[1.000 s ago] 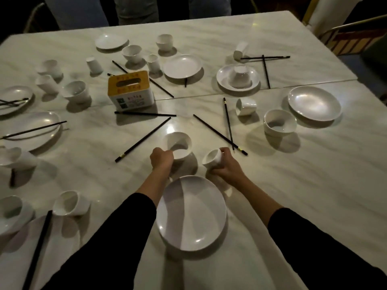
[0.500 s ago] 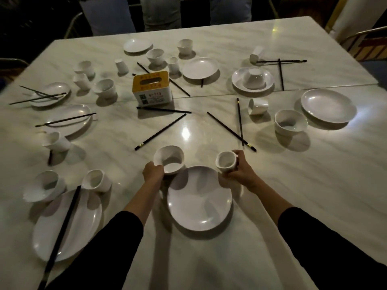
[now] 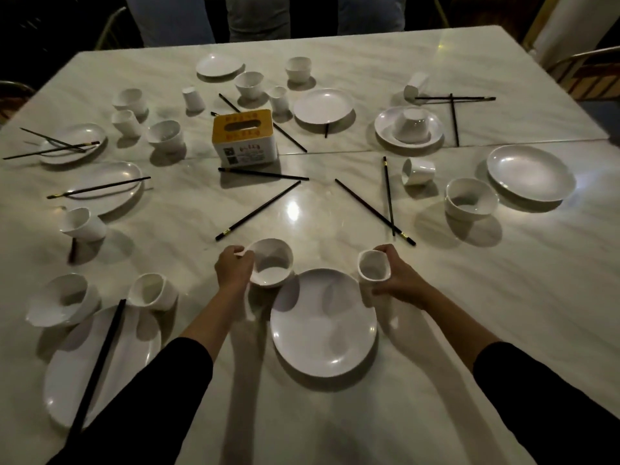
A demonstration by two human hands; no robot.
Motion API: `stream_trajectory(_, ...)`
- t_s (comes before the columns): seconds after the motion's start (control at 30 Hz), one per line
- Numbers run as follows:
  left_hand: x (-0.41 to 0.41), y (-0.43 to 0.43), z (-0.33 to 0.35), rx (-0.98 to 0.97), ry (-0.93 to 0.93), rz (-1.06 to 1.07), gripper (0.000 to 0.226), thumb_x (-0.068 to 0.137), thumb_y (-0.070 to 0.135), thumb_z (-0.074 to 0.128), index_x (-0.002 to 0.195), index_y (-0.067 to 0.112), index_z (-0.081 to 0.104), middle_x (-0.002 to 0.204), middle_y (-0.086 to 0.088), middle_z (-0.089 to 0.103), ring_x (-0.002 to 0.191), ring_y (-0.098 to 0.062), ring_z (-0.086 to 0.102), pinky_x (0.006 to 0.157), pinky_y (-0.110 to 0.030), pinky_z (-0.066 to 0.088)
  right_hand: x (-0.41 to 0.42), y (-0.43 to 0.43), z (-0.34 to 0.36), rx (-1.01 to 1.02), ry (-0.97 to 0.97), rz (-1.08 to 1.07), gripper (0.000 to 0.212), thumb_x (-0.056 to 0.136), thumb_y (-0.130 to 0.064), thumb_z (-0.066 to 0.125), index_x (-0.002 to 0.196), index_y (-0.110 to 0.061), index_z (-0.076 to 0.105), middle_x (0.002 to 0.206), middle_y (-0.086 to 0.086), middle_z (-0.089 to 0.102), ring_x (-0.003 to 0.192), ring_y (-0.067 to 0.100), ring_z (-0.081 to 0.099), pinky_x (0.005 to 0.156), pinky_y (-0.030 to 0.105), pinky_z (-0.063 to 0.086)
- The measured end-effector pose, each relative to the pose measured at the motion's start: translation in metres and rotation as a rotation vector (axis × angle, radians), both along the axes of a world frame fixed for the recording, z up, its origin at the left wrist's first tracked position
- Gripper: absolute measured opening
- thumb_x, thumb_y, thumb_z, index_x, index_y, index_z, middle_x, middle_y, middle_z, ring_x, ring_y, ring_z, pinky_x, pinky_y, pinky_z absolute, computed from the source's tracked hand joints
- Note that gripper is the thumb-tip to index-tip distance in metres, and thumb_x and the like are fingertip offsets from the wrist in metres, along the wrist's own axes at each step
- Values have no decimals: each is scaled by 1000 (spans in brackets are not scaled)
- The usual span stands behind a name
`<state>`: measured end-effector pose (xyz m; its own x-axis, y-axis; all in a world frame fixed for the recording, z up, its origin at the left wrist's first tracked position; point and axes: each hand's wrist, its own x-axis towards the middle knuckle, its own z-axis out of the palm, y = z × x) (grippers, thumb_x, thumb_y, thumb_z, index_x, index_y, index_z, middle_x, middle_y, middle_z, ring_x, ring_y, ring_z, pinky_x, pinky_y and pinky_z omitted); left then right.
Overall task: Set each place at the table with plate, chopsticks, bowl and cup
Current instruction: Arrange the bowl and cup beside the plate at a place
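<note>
— White bowl (image 3: 272, 263) tilts at the plate's (image 3: 323, 344) far-left rim, left hand (image 3: 234, 270) pinching its edge. Right hand (image 3: 404, 280) curls round the cup (image 3: 373, 270) at the far-right rim.
— And chopsticks?
— Crossed pair (image 3: 369, 207) lies just beyond the cup, butt ends nearest, shafts running away toward the table's middle. Right hand is nearer, I'd judge.

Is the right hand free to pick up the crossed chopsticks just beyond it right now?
Probably not yet: the right hand grips the cup beside the plate. The crossed chopsticks lie close ahead with only bare table between, so once the cup is down the way looks free.
</note>
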<state>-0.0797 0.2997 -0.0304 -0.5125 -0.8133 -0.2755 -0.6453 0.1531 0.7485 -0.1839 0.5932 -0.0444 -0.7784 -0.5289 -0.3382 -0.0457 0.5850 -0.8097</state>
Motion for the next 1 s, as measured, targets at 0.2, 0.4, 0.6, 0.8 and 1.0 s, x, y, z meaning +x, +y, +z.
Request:
stream_trajectory(0.2, -33, -30, -5, -142, -10, -166, 32, 86, 0, 50, 115, 3, 62, 117, -19, 63, 107, -31, 58, 88, -28, 42, -31, -32, 10, -21, 115, 13, 85, 68, -42, 81, 139, -31, 34, 138, -5, 36, 126, 13, 36, 102, 39, 38)
stream_trajectory(0.4, -84, -71, -17, -267, -143, -403, 41, 80, 1, 58, 121, 5, 58, 121, -21, 55, 113, -34, 52, 95, -37, 43, -85, -142, -2, 119, 337, 123, 63, 81, -42, 70, 133, -21, 43, 134, 6, 48, 124, 23, 41, 97, 34, 37)
stream_trajectory(0.6, -118, -110, -34, -431, -264, -602, 27, 81, 7, 61, 109, 9, 60, 111, -11, 54, 107, -28, 51, 83, -36, 45, -149, -267, -13, 184, 521, 161, 32, 90, -16, 58, 121, -9, 57, 122, 13, 55, 116, 30, 47, 96, 38, 44)
stream_trajectory(0.8, -129, -121, -37, -529, -441, -624, 16, 84, 11, 60, 100, 10, 61, 107, -9, 60, 100, -28, 59, 79, -34, 46, -187, -365, -23, 296, 533, 263, 36, 90, -9, 55, 126, -1, 52, 131, 20, 51, 117, 32, 52, 97, 35, 47)
stream_trajectory(1.0, -103, -108, -40, -623, -481, -655, 14, 89, 13, 54, 101, 9, 58, 109, -9, 61, 102, -28, 59, 76, -33, 43, -168, -362, -45, 409, 653, 361, 35, 91, 3, 46, 126, 2, 47, 129, 22, 47, 114, 35, 53, 91, 37, 46)
